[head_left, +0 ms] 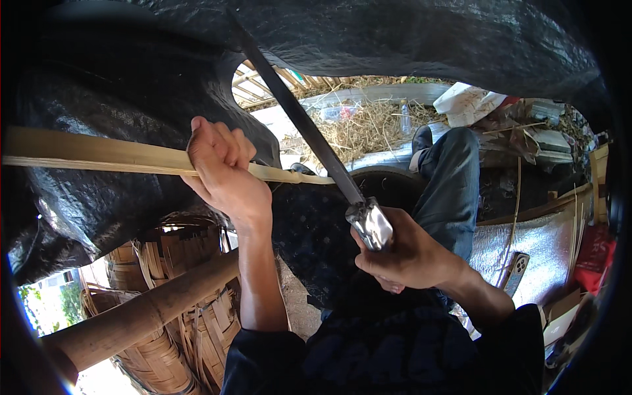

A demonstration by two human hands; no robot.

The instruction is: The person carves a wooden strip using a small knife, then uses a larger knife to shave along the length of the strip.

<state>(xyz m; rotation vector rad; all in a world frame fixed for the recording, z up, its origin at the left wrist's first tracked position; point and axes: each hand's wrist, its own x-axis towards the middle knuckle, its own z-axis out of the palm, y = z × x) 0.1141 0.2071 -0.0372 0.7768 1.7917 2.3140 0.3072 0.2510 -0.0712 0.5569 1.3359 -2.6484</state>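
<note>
- Head view: left hand (pixel 220 171) closed around bamboo strip (pixel 99 157), at 9 o'clock.
- Right hand (pixel 408 253) fisted on knife (pixel 309 131) handle; keep the blade angled away from fingers.

Bamboo strip (pixel 99 155) matt, fibrous; knife (pixel 309 131) blade dull metal, ferrule glossy.

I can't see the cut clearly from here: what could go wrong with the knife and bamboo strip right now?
1. The blade crosses the strip close to the left hand; a slip could reach its fingers.
2. The strip's end sits over the knee, likely in the blade's path.
3. The right hand grips a shiny handle, possibly slick.
</note>
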